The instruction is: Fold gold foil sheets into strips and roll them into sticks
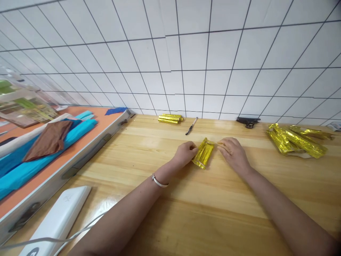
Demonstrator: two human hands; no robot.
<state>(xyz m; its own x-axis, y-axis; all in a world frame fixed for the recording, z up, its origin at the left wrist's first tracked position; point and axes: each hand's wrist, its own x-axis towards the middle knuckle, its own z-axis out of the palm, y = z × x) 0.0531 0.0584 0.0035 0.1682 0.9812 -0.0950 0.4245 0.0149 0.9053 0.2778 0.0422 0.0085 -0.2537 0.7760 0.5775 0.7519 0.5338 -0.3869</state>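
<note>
A small crinkled piece of gold foil (204,154) lies between my hands on the wooden table, its long sides slightly folded up. The fingers of my left hand (185,153) are curled closed on its left edge. On the other side, my right hand (233,155) has its thumb and fingers pressed together at the upper right corner of the foil, where a thin pale bit shows at the fingertips. Behind the foil lies a black-and-clear pen (191,126). Farther back, near the wall, is a small stack of gold foil rolls (170,118).
Crumpled gold foil (297,140) lies at the right; a black clip-like object (248,121) sits by the tiled wall (194,53). At the left are a white power strip (62,213) with cables and an orange surface (77,156) bearing blue and brown crepe-like material.
</note>
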